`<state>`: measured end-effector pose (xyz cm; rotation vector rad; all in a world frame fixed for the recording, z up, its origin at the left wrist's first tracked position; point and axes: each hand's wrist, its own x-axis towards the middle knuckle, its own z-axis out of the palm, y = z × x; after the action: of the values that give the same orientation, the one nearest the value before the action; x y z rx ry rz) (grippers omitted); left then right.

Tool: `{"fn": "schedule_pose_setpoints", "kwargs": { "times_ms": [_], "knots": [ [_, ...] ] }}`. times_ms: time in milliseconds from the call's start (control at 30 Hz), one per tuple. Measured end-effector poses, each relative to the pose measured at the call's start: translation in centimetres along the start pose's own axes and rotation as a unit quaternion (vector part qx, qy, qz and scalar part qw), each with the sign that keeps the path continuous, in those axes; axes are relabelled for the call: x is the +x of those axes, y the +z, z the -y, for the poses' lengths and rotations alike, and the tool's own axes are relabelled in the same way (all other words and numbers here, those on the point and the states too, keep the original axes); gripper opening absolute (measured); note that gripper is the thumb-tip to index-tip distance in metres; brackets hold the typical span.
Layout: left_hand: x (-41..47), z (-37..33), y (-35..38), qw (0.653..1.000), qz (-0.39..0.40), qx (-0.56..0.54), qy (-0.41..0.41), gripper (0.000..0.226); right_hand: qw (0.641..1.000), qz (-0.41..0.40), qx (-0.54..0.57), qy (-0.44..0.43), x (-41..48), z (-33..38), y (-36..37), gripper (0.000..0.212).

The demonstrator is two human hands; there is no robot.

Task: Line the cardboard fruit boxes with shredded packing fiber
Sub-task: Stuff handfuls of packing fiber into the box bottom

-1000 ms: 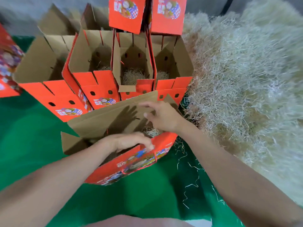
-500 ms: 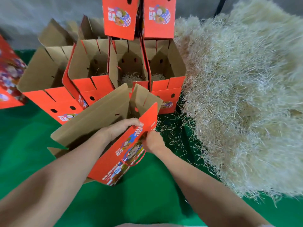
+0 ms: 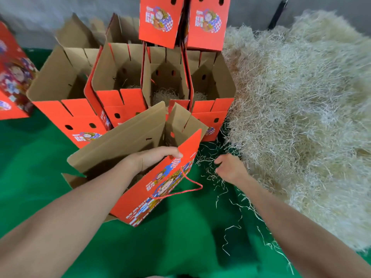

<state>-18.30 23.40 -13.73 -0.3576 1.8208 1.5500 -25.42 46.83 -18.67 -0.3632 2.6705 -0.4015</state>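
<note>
An open red cardboard fruit box (image 3: 128, 149) stands tilted on the green floor in front of me, brown inside, with a red cord handle on its near side. My left hand (image 3: 156, 157) grips the top edge of its near red wall. My right hand (image 3: 230, 169) hovers to the right of the box, fingers loosely curled, over loose strands at the foot of a big pile of pale shredded packing fiber (image 3: 301, 109). It holds nothing that I can see. Behind stand three open boxes (image 3: 166, 85) with fiber in their bottoms.
Another open box (image 3: 60, 85) stands at the back left and a closed printed box (image 3: 14, 77) lies at the left edge. Loose fiber strands (image 3: 236, 213) are scattered on the green floor (image 3: 180, 247) by my right arm. A grey wall runs behind.
My right hand let go of the near box and moved right toward the fiber pile. My left hand shifted to grip the box's near wall, and the box now stands more upright.
</note>
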Motion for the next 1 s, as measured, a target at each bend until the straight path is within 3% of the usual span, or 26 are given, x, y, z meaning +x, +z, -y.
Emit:
{"fn": "schedule_pose_setpoints", "kwargs": {
  "times_ms": [67, 100, 133, 200, 300, 400, 467, 533, 567, 700, 767, 833, 933, 1000],
  "knots": [
    [-0.4, -0.3, 1.1, 0.998, 0.045, 0.046, 0.012, 0.031, 0.969, -0.220, 0.101, -0.044, -0.4, 1.6, -3.9, 0.021],
    [-0.5, -0.4, 1.8, 0.997, 0.046, 0.066, 0.018, 0.033, 0.943, -0.282, 0.150, -0.091, -0.9, 2.8, -5.7, 0.018],
    [-0.4, -0.3, 2.4, 0.994, 0.050, 0.090, 0.023, 0.036, 0.923, -0.309, 0.186, -0.131, -1.4, 3.9, -6.9, 0.016],
    [-0.4, -0.2, 3.6, 0.989, 0.081, 0.127, 0.013, 0.031, 0.910, -0.289, 0.192, -0.226, -2.6, 6.4, -8.2, 0.014],
    [-1.3, 0.0, 4.8, 0.974, 0.146, 0.172, -0.005, 0.024, 0.933, -0.131, 0.116, -0.313, -3.1, 9.0, -8.6, 0.010],
    [-2.1, 0.4, 4.3, 0.961, 0.182, 0.207, -0.027, 0.052, 0.940, 0.134, -0.070, -0.305, -2.2, 10.8, -8.0, 0.019],
    [-1.5, 0.9, 2.2, 0.946, 0.099, 0.309, -0.014, 0.042, 0.895, 0.274, -0.222, -0.273, -0.9, 11.3, -6.7, 0.027],
    [-1.0, 1.7, -0.6, 0.886, -0.021, 0.462, -0.035, 0.028, 0.836, 0.351, -0.348, -0.239, 0.4, 11.5, -4.9, 0.038],
    [-1.1, 2.3, -1.6, 0.850, -0.042, 0.522, -0.051, 0.022, 0.802, 0.375, -0.401, -0.236, 1.1, 11.5, -3.9, 0.042],
    [0.1, 4.1, -2.0, 0.766, 0.041, 0.626, -0.138, 0.015, 0.665, 0.425, -0.564, -0.242, 3.4, 11.9, -0.2, 0.036],
    [1.6, 4.5, -1.2, 0.738, 0.099, 0.651, -0.149, 0.019, 0.624, 0.441, -0.600, -0.238, 4.3, 12.0, 1.8, 0.034],
    [2.9, 4.9, -0.5, 0.723, 0.144, 0.661, -0.139, 0.025, 0.649, 0.437, -0.568, -0.254, 5.2, 11.5, 4.1, 0.040],
    [3.7, 5.1, 0.2, 0.691, 0.167, 0.691, -0.130, 0.037, 0.747, 0.403, -0.413, -0.329, 5.8, 10.9, 7.2, 0.050],
    [4.3, 5.9, 0.3, 0.662, 0.208, 0.706, -0.144, 0.044, 0.766, 0.418, -0.354, -0.337, 6.0, 10.8, 9.2, 0.049]
  ]
}}
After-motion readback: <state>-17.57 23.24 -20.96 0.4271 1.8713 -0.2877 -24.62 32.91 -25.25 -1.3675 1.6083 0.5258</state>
